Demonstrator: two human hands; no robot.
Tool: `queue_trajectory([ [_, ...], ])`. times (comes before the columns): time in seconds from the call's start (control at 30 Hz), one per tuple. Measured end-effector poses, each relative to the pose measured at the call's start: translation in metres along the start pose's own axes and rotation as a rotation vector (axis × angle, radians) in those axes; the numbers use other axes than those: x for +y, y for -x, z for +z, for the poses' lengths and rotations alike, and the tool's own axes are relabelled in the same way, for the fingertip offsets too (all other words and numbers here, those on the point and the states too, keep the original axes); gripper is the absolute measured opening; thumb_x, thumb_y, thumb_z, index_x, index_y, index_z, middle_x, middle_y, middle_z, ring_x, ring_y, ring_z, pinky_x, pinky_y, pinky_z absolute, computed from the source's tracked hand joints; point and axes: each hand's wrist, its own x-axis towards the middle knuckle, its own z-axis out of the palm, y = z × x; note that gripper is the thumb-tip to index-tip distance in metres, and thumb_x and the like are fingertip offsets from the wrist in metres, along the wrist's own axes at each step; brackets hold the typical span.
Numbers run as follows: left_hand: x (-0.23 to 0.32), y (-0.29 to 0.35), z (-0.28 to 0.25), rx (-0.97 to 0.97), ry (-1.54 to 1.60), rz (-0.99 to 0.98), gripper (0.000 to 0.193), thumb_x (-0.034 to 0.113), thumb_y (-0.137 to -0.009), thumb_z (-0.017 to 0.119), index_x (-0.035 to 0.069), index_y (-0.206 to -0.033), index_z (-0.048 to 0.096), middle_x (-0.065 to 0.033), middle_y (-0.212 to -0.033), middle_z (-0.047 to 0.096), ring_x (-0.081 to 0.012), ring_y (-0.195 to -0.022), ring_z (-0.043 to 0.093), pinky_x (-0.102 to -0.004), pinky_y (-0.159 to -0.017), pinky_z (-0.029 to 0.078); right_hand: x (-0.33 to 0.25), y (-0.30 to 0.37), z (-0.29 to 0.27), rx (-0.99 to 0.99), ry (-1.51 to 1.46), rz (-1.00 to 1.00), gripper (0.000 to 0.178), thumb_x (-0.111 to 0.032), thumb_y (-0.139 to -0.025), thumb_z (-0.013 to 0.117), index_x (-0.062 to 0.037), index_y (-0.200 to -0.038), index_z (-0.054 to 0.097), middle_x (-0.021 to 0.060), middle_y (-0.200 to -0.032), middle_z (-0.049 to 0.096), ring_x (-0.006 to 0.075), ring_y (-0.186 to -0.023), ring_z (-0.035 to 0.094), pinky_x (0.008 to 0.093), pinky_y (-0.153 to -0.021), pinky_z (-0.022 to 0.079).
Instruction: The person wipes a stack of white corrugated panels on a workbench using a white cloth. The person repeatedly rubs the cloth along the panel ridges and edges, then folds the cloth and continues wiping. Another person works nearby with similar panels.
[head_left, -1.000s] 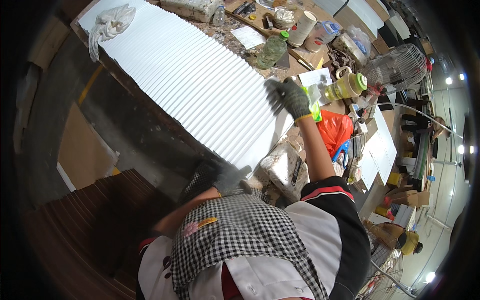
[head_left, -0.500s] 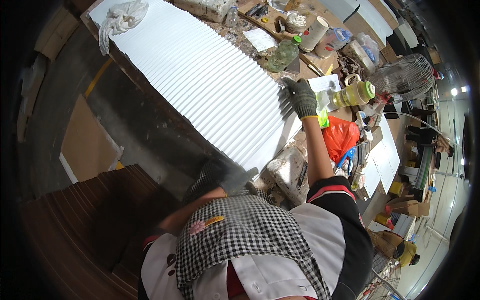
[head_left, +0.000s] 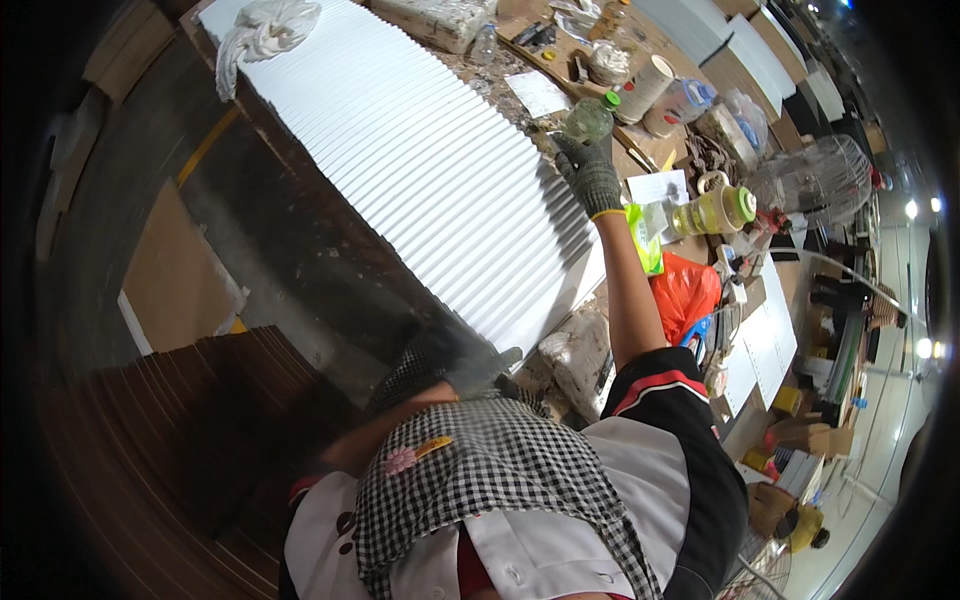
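A long row of overlapping white sheets (head_left: 420, 150) covers the table, their edges fanned in narrow steps. My right hand (head_left: 590, 182), in a grey knit glove, reaches over the right side of the row, fingers stretched forward and apart. It overlaps the lower part of a clear bottle with a green cap (head_left: 591, 120); whether it touches the bottle I cannot tell. My left hand (head_left: 450, 362), also gloved, is at the near end of the row beside my checked apron (head_left: 480, 450). It is smeared and dark, with one digit pointing right and the other fingers unclear.
A crumpled white cloth (head_left: 265, 35) lies on the far end of the sheets. To the right stand a yellow-green bottle (head_left: 710, 212), a red plastic bag (head_left: 685, 290) and a wire fan guard (head_left: 820, 180). A stained block (head_left: 578, 350) sits near me. Brown boards (head_left: 200, 440) are stacked at lower left.
My right hand has moved forward along the right side of the sheets, now overlapping the green-capped bottle. My left hand stays near the close end. The whole view has shifted slightly.
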Motion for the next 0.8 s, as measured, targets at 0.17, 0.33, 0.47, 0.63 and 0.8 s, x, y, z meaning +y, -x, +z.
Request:
queue_trajectory([
  [0.17, -0.016, -0.019, 0.008, -0.016, -0.362, 0.154, 0.063, 0.053, -0.111, 0.057, -0.008, -0.119, 0.074, -0.0154, -0.098, 0.077, -0.0268, -0.091, 0.075, -0.0415, -0.081, 0.06, -0.113, 0.065, 0.036, -0.028, 0.14, -0.18, 0.039, -0.027, -0.106, 0.06, -0.0076, -0.14, 0.064, 0.0178, -0.121, 0.075, 0.0406, -0.111, 0.071, 0.0536, -0.093, 0.059],
  [0.33, -0.017, -0.025, 0.005, -0.031, -0.287, 0.155, 0.056, 0.045, -0.114, 0.057, -0.009, -0.118, 0.073, -0.0156, -0.096, 0.076, -0.0259, -0.092, 0.074, -0.0408, -0.081, 0.06, -0.288, 0.151, 0.034, -0.478, -0.063, -0.148, 0.063, -0.033, -0.1, 0.07, -0.0152, -0.157, 0.051, 0.0221, -0.121, 0.065, 0.041, -0.103, 0.073, 0.0525, -0.087, 0.061],
  [0.47, -0.018, -0.022, 0.005, -0.02, -0.214, 0.175, 0.056, 0.045, -0.113, 0.058, -0.008, -0.118, 0.073, -0.0156, -0.096, 0.076, -0.0258, -0.092, 0.074, -0.0408, -0.081, 0.06, -0.308, 0.161, 0.013, -0.443, -0.256, -0.535, 0.062, -0.035, -0.096, 0.074, -0.014, -0.151, 0.055, 0.0169, -0.116, 0.067, 0.0362, -0.089, 0.073, 0.0525, -0.077, 0.062],
  [0.63, -0.028, -0.024, 0.009, -0.004, -0.154, 0.207, 0.055, 0.045, -0.113, 0.058, -0.008, -0.119, 0.074, -0.0158, -0.097, 0.076, -0.0256, -0.092, 0.073, -0.0409, -0.081, 0.06, -0.287, 0.155, 0.005, -0.371, 0.031, 0.056, 0.053, -0.038, -0.101, 0.068, -0.0111, -0.144, 0.053, 0.0213, -0.105, 0.066, 0.0388, -0.091, 0.073, 0.0527, -0.074, 0.06],
  [0.8, -0.035, -0.024, 0.011, 0.012, -0.116, 0.23, 0.055, 0.045, -0.113, 0.059, -0.008, -0.119, 0.074, -0.0159, -0.097, 0.076, -0.0255, -0.092, 0.073, -0.0409, -0.08, 0.06, -0.294, 0.175, 0.007, -0.669, -0.234, -0.337, 0.059, -0.029, -0.099, 0.07, -0.0164, -0.154, 0.052, 0.0199, -0.116, 0.066, 0.0395, -0.1, 0.073, 0.0528, -0.083, 0.06],
])
